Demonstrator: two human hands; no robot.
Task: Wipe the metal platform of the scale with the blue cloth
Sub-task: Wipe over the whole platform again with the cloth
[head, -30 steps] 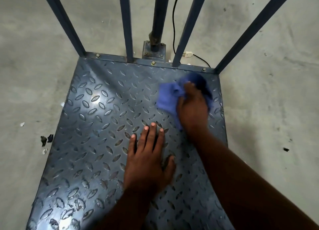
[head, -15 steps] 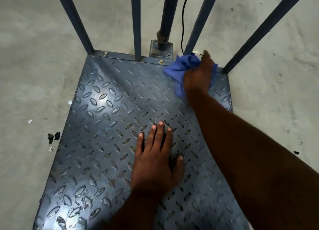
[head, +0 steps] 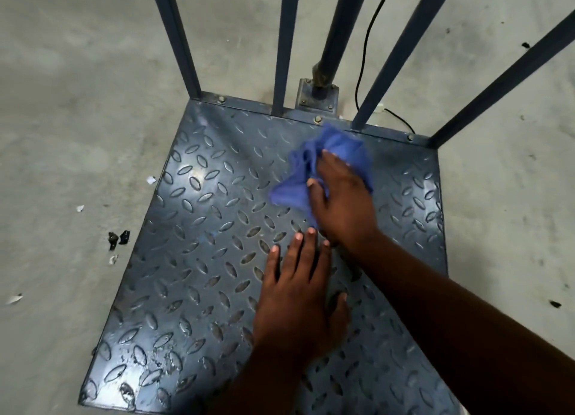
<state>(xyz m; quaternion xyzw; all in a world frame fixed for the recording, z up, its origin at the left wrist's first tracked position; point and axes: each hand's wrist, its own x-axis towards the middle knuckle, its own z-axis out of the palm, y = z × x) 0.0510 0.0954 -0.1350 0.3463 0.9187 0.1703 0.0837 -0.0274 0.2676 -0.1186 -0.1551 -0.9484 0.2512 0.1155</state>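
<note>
Well, the right hand (head: 342, 203) lies palm down on the blue cloth (head: 291, 193), holding it against the metal platform (head: 193, 259) in the far right part of the plate, near the bolted back rail (head: 249, 105). Its fingers bend down over the bunched fabric, and a raised fold of cloth sits between the forefinger and the thumb; the other fingers are hidden past the back of the hand, so how tightly they grip cannot be told. Cloth spills out to the left of the thumb and shows again along the far and right edges of the hand. The left hand (head: 298, 302) holds nothing: it rests flat on the bare tread plate nearer the person, fingers straight and close together, thumb spread out to the right. Its fingertips (head: 298, 237) lie just beside the right wrist without clearly touching it. Blue upright bars (head: 284, 41) and a round post (head: 339, 32) rise from the back edge, a black cable (head: 370, 35) runs behind them, and small scraps (head: 118, 237) lie on the concrete floor (head: 77, 103) left of the platform
</note>
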